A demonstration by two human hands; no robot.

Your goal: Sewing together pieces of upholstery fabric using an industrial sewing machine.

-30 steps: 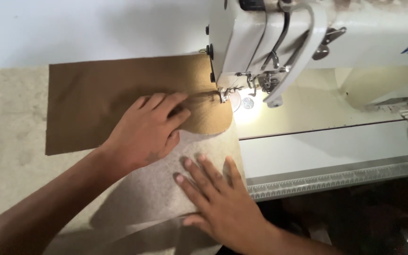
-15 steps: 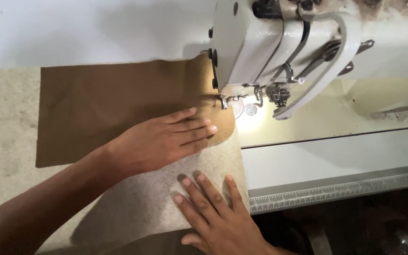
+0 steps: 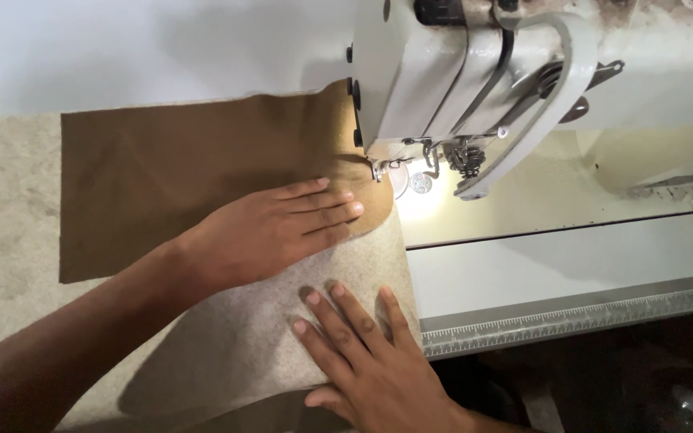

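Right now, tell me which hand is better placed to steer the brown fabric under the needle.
Left. The left hand lies flat on the brown fabric, fingertips beside the presser foot. The right hand rests lower, on the beige felt.

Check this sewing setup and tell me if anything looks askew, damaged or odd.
Nothing stands out. The brown cloth lies flat on the beige felt, with no tear or bunching showing. The left hand presses flat on the cloth near the needle; the right hand lies flat on the felt. The sewing machine looks intact.
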